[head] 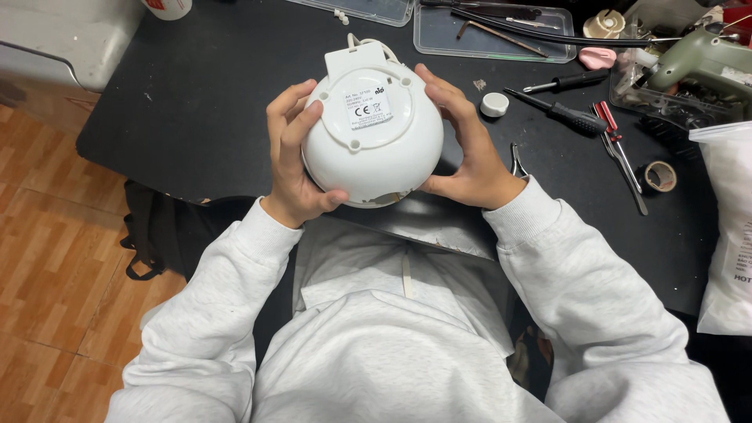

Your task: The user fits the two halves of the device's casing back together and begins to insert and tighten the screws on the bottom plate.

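The round white device (373, 133) sits squarely between both hands, left hand (294, 160) and right hand (466, 149) cupped around its sides above the table (219, 86) edge, labelled underside up, its boxy end seemingly pointing away.

White rectangular label (370, 107), dark print, on the round white device's (373, 149) underside. White plastic bag (727, 227), dark print, right tabletop (196, 94) edge.
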